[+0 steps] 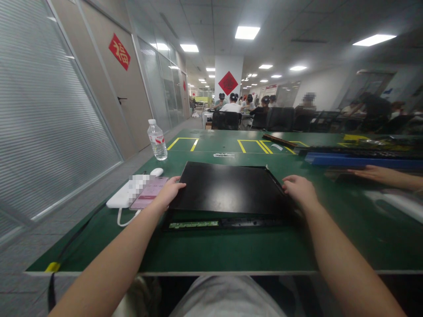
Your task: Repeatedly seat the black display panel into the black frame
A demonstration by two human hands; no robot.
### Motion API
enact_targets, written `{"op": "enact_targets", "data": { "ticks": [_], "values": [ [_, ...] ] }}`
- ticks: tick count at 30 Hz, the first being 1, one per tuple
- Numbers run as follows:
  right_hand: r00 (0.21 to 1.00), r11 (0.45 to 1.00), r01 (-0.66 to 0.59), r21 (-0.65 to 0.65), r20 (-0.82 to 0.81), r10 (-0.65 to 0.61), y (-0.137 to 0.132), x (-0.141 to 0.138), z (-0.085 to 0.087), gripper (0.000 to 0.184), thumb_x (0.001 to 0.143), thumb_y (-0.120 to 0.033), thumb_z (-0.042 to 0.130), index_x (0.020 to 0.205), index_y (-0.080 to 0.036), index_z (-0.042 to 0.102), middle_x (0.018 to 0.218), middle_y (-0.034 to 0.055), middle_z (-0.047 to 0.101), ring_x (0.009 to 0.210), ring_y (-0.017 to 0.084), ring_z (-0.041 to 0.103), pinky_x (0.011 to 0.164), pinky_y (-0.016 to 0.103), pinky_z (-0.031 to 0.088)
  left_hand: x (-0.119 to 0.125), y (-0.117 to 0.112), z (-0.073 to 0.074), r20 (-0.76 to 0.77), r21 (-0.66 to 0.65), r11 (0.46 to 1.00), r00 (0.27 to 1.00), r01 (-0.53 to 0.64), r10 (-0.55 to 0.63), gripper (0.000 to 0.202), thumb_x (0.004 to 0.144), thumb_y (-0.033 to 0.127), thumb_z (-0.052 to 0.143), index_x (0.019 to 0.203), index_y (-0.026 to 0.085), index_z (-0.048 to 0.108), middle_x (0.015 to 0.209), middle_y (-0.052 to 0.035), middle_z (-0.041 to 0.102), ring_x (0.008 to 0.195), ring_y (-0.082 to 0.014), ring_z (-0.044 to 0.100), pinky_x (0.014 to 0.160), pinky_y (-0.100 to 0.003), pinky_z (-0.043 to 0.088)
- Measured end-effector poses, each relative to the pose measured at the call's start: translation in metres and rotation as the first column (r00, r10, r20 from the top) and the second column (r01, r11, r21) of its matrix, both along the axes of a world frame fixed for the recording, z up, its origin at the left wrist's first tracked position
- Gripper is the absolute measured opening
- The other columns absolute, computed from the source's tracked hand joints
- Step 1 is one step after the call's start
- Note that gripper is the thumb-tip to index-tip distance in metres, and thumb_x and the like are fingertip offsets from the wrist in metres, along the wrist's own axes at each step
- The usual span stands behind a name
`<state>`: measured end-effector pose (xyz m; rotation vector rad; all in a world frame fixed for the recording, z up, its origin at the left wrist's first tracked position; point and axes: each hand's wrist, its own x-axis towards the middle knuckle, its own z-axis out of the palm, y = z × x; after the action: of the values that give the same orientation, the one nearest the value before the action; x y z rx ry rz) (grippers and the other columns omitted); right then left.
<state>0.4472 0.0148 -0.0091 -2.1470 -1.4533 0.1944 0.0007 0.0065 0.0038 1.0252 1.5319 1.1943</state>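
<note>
A flat black panel (228, 187) lies on the green table (231, 251) in front of me, with a thin green circuit strip (193, 224) showing along its near edge. My left hand (170, 191) grips the panel's left edge, fingers curled over it. My right hand (299, 189) holds the right edge the same way, fingers bent round the side.
A phone (148, 193) on a white power bank (124, 198) with a cable lies left of the panel, a water bottle (157, 141) behind it. Another person's hand (373, 173) rests at the right near a blue tray (360, 160). Seated people work at the back.
</note>
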Motion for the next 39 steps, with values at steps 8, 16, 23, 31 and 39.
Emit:
{"op": "enact_targets", "data": {
  "ticks": [8,16,23,31,39],
  "values": [
    [1.0,0.991,-0.019,-0.133,0.016,0.021,0.004,0.001,-0.003,0.031,0.076,-0.029,0.057,0.096,-0.024,0.079,0.102,0.0067,0.075,0.094,0.027,0.068,0.076,0.031,0.051,0.001,-0.003,0.002,0.061,0.002,0.997,0.996,0.071,-0.071,0.046,0.069,0.011,0.062,0.114,0.017,0.068,0.07,-0.0036,0.075,0.063,-0.0235,0.071,0.057,-0.03,0.054],
    [0.995,0.967,-0.097,-0.235,-0.001,0.099,0.009,-0.002,-0.01,0.034,0.08,-0.021,0.055,0.104,-0.022,0.079,0.108,0.0059,0.075,0.095,0.023,0.07,0.079,0.027,0.051,0.003,-0.006,0.008,0.051,0.002,0.997,0.995,0.082,-0.082,0.045,0.072,0.008,0.061,0.116,0.015,0.068,0.073,-0.0046,0.076,0.067,-0.0233,0.073,0.058,-0.028,0.055],
    [0.993,0.97,-0.096,-0.222,0.039,0.107,0.008,-0.006,-0.01,0.032,0.081,-0.018,0.057,0.105,-0.019,0.079,0.108,0.0075,0.075,0.102,0.024,0.068,0.085,0.026,0.049,0.006,-0.01,0.013,0.068,-0.017,0.998,0.995,0.068,-0.066,0.043,0.078,0.005,0.06,0.117,0.018,0.068,0.079,-0.0037,0.077,0.064,-0.02,0.072,0.06,-0.027,0.056],
    [0.994,0.971,-0.101,-0.216,0.028,0.11,0.009,-0.005,-0.011,0.031,0.083,-0.02,0.056,0.105,-0.017,0.078,0.108,0.0089,0.074,0.101,0.025,0.067,0.083,0.029,0.048,0.004,-0.006,0.007,0.201,0.004,0.998,0.977,0.07,-0.069,0.054,0.074,0.006,0.062,0.127,0.017,0.062,0.075,-0.0036,0.075,0.062,-0.0199,0.071,0.058,-0.028,0.056],
    [0.996,0.975,-0.08,-0.209,0.011,0.084,0.009,-0.006,-0.011,0.029,0.082,-0.02,0.058,0.103,-0.018,0.078,0.105,0.0093,0.075,0.095,0.024,0.068,0.08,0.028,0.049,0.01,-0.01,0.011,0.116,-0.061,0.998,0.993,-0.001,0.008,0.052,0.074,0.008,0.059,0.125,0.018,0.062,0.074,-0.0025,0.075,0.052,-0.0181,0.067,0.056,-0.029,0.056]
  ]
}}
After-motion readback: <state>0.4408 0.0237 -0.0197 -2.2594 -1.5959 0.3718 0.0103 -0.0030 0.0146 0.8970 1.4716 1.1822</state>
